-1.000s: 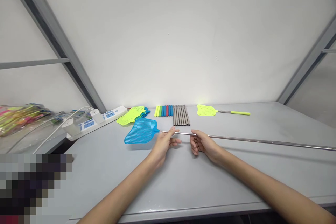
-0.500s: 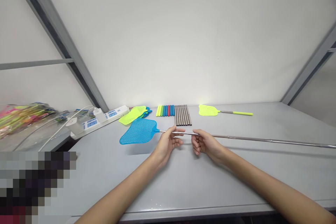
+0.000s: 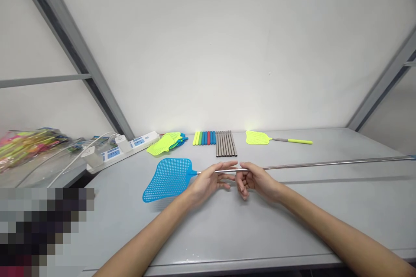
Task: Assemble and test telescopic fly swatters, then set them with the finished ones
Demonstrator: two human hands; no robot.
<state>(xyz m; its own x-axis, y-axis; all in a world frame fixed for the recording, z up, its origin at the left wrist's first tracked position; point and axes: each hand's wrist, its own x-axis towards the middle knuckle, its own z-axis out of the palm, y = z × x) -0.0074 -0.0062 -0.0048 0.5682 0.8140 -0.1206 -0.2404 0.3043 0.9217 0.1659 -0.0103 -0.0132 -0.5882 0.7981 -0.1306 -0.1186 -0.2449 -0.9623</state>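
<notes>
Head view: blue swatter (image 3: 169,179) held nearer the wearer than the metal tubes (image 3: 226,143) — long shaft (image 3: 312,164), so likely two hands for balance. Left hand (image 3: 204,184) grips loosely, lower fingers spread; right hand (image 3: 258,180) pinches the shaft, thumb to forefinger. Grey table (image 3: 292,229) under the tubes — white wall (image 3: 195,52) behind them.

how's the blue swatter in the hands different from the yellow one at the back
The blue swatter is in the left hand and right hand; the yellow swatter lies on the table.
The blue swatter's metal rod looks drawn out long; the yellow swatter's is short.
Both have perforated heads.
</notes>
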